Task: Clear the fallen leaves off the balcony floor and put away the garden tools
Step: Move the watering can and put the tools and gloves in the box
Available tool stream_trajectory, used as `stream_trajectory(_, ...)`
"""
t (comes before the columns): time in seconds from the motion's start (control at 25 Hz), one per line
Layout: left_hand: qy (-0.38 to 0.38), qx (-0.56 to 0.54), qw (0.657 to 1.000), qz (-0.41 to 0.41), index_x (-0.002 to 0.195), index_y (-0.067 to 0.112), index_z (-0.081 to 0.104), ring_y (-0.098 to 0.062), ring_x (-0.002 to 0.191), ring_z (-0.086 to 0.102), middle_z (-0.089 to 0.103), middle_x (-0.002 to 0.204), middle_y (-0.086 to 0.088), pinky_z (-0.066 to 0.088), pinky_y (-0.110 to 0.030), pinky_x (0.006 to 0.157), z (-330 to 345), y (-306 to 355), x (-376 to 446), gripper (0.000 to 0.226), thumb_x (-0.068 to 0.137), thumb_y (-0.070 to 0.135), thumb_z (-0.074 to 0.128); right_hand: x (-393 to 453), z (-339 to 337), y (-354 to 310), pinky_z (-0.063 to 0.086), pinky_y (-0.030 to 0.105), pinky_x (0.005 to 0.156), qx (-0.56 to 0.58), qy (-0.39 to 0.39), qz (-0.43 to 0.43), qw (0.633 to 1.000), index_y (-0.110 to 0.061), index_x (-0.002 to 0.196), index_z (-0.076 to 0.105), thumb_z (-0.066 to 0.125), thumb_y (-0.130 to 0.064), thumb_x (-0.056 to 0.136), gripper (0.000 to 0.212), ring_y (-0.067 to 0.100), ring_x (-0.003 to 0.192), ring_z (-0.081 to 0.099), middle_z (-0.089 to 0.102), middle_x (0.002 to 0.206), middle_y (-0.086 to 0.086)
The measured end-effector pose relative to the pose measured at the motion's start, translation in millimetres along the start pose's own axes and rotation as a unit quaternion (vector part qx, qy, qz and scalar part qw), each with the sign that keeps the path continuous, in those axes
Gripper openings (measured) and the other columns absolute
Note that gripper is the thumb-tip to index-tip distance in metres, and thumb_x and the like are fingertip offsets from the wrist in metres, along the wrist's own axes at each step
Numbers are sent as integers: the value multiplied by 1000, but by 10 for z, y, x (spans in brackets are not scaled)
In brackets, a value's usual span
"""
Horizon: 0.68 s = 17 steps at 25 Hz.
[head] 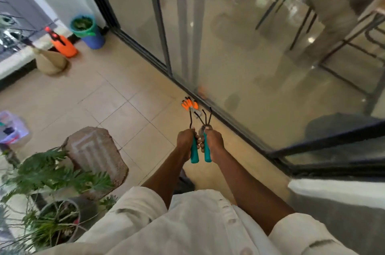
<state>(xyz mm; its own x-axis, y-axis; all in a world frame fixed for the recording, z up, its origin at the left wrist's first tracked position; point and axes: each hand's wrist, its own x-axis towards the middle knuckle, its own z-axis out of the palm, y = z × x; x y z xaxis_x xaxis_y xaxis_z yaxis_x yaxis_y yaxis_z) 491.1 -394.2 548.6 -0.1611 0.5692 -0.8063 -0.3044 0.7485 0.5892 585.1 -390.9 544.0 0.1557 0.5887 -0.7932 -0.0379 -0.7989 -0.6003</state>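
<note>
My left hand point(186, 139) grips the teal handle of a small garden tool point(194, 151) whose thin dark metal shaft rises to a hooked end. My right hand point(213, 140) grips a second teal-handled tool point(207, 150), a hand rake with three dark prongs spreading upward. Both tools are held upright side by side above the tan tiled balcony floor point(116, 96). An orange gardening glove point(189, 104) lies on the floor beside the sliding door track, just beyond the tool tips.
A glass sliding door point(260, 63) runs along the right. A blue bucket with green leaves point(86, 30), an orange spray bottle point(62, 43) and a beige cone-shaped pot point(49, 61) stand at the far end. A concrete block point(95, 154) and potted plants point(56, 175) sit at left.
</note>
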Motion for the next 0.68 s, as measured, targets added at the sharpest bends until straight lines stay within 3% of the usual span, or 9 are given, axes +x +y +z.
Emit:
stream_trajectory(0.24,65,-22,997,16,85,10,53,-15,53,44,48,63,-4,38,-27,49,-749,834,462,13,95,15,45,262,1049,-685,38,24,43,-75,-36,-32,996,-11,79,52,43,-38,101,36,17,44,46,52,61,4)
stream_trajectory(0.4,130,-64,989,20,92,8,56,-16,58,46,51,67,-5,41,-28,54,-1270,1222,714,22,99,23,41,373,1769,-1059,39,24,45,-117,-88,-40,988,-12,81,53,44,-38,100,33,16,45,46,53,62,3)
stream_trajectory(0.68,198,-166,966,29,90,11,53,-15,56,46,51,66,-4,41,-28,51,-2012,2112,1393,19,99,23,42,850,3104,-1790,40,23,45,-222,-154,-68,960,-11,85,53,50,-37,99,29,17,45,47,53,61,4)
